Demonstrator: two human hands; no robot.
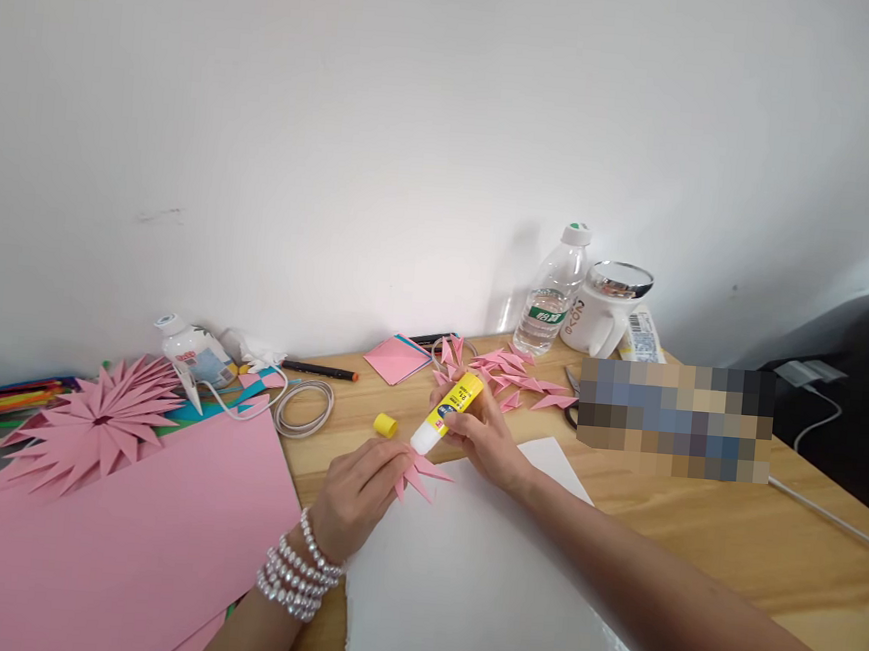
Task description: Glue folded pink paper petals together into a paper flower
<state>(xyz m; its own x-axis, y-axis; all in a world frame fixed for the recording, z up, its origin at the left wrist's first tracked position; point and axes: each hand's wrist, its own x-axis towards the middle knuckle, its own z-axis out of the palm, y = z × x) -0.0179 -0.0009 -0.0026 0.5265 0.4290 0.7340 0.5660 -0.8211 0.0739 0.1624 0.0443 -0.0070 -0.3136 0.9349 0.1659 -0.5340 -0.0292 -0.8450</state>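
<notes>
Now, left hand (369, 481): pinching a small pink fan (418, 475), seemingly only partly joined.
Right hand (481, 425): gripping the glue stick (449, 412), whose white end is sitting by the fan's 12 o'clock edge.
Pink rosette (126, 416): lying at the fan's 9 o'clock, looking finished.
Loose pieces (514, 380): resting on the counter (688, 546) at 1 o'clock, apparently unjoined.

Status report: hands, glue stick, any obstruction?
Left hand holding folded pink paper. Right hand gripping glue stick, tilted down at paper. Yellow cap beyond, not obstructing.
</notes>
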